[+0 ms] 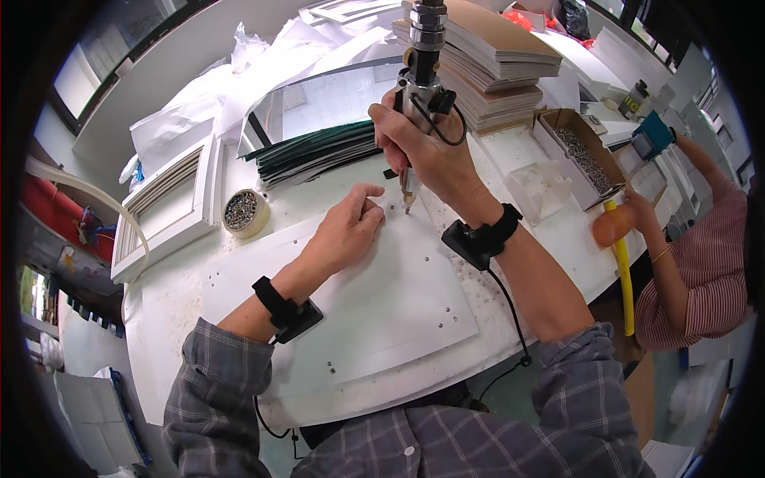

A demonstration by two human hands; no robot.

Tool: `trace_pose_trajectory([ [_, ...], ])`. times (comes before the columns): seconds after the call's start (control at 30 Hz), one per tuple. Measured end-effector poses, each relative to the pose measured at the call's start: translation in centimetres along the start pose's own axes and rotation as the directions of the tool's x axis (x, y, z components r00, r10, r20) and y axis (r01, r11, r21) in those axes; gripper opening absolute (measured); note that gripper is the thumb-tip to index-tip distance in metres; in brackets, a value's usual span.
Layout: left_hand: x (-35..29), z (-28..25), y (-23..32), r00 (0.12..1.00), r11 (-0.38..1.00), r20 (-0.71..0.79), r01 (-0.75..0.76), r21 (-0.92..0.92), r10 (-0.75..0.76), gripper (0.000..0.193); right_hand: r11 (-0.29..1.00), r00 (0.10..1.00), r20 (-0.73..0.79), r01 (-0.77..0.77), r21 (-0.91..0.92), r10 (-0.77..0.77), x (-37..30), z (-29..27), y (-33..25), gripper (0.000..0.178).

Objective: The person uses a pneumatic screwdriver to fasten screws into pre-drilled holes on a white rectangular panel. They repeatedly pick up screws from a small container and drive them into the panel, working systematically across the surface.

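Note:
My right hand grips a hanging powered screwdriver, held upright with its bit tip touching a white flat panel that has small holes and screws in it. My left hand rests on the panel just left of the bit, index finger stretched toward the tip. It holds nothing that I can see. Both wrists wear black bands with small boxes.
A tape roll filled with screws sits to the left beside white framed pieces. Dark green sheets, stacked brown boards and a box of screws lie behind. At right, another person holds a yellow-handled mallet.

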State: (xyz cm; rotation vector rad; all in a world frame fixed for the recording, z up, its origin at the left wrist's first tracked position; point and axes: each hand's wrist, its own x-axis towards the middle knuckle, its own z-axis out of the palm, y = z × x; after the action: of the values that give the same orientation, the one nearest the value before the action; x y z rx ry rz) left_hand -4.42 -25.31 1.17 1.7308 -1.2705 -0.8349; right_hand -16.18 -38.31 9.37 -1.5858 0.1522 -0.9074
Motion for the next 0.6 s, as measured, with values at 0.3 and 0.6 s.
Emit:
trace_pose_trajectory([
  [0.3,-18.3,-2.3,4.7,0.968,0.909,0.211,-0.207,0.362,0.137,0.027,0.809,0.974,0.133,0.227,-0.542,-0.184,-0.7,4.1,-8.7,0.033],
  [0.6,-32.6,-2.5,-3.0,0.907,0.937,-0.304,-0.207,0.282,0.292,0.017,0.590,0.571,0.786,0.728,-0.350,-0.239,-4.3,24.7,-9.1,0.027],
])
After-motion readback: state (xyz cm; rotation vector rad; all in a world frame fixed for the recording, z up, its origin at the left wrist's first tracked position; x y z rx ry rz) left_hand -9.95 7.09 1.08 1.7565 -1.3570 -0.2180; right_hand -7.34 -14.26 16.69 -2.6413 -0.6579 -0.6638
